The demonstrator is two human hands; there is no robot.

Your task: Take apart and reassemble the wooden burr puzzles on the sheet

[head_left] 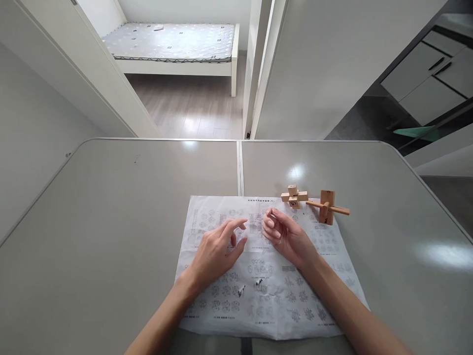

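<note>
Over the left half of a creased printed sheet (273, 315), my left hand (220, 246) is open, thumb and fingers apart, holding nothing. My right hand (286, 234) hovers to its right, fingers curled in and thumb drawn up to them; no object shows in it. The two hands do not touch. Past my right hand, at the sheet's upper right corner, sits a pale wooden interlocking puzzle (293, 197) of crossed blocks. Beside it is a browner wooden puzzle (326, 207), a flat slab with a bar through it. Two small black-and-white scraps (241, 291) lie on the sheet below my hands.
The sheet lies on a grey table (92, 222) with a pale seam (240, 167) down its middle and rounded far corners. Beyond the table's far edge is a doorway with a bed (177, 44). White panels (325, 59) rise on the right.
</note>
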